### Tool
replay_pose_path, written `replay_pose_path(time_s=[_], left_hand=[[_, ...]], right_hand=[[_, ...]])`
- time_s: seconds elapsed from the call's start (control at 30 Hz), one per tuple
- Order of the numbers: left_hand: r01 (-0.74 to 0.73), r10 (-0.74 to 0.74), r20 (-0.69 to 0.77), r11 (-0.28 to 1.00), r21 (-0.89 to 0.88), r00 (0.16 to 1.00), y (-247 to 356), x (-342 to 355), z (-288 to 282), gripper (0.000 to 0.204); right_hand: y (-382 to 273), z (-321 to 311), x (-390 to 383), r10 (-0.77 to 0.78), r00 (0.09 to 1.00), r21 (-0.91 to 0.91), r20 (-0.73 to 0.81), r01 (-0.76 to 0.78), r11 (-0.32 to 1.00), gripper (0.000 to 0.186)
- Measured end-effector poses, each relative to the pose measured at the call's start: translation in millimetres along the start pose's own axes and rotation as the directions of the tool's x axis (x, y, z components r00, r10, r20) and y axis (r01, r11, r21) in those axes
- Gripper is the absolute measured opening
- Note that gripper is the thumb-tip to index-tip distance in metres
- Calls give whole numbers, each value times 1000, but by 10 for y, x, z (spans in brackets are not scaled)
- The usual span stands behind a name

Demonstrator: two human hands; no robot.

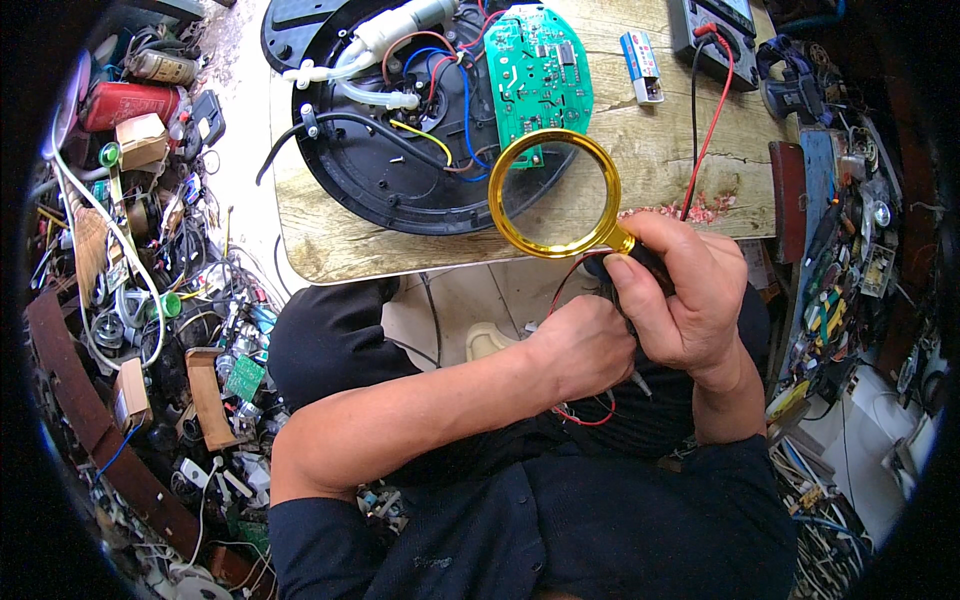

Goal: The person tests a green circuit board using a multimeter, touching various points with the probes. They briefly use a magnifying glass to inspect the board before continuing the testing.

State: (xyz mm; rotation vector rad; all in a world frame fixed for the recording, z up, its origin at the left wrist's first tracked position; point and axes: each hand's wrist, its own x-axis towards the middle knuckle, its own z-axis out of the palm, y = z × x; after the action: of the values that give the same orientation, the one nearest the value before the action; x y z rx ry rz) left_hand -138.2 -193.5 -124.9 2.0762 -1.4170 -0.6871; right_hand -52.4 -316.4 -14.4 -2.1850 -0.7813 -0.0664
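My right hand (690, 290) is closed around the black handle of a magnifying glass (498, 208) with a shiny gold rim. Its lens is over the table's front edge, just below a green circuit board (530, 70). Beside it, my left hand (585, 345) is closed in a fist, apparently around test probes; a grey tip (641, 384) shows below the fingers, and a red test lead (590, 422) loops under the wrist. The board rests at the right of a round black appliance base (350, 185) with a white pump (405, 30), clear tubing and coloured wires.
On the wood-patterned table (640, 165), a small blue-and-white box (641, 68) lies right of the board. A multimeter (715, 45) with red and black leads is at the back right. Piled electronic scraps (240, 380) cover the left; more parts (840, 260) crowd the right.
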Motion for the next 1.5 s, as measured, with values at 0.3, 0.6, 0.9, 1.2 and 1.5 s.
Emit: replay_pose_path(time_s=[0.3, 0.6, 0.9, 1.2, 1.5], left_hand=[[-4, 5, -10, 999, 50, 1000, 9, -12, 9, 54], [6, -6, 6, 1000, 25, 1000, 6, 4, 6, 54], [-5, 1, 75, 999, 52, 997, 17, 19, -12, 56], [2, -3, 45, 999, 33, 999, -6, -10, 4, 56], [3, -4, 27, 1000, 30, 1000, -8, -19, 6, 56]], right_hand=[[-9, -7, -8, 13, 1000, 8, 6, -13, 1000, 29], [-6, -9, -16, 9, 1000, -1, 5, -9, 1000, 29], [-24, -32, -1, 15, 999, -14, 31, -15, 1000, 30], [13, 0, -8, -11, 1000, -14, -23, 11, 1000, 29], [5, -28, 3, 15, 999, -27, -46, -16, 1000, 27]])
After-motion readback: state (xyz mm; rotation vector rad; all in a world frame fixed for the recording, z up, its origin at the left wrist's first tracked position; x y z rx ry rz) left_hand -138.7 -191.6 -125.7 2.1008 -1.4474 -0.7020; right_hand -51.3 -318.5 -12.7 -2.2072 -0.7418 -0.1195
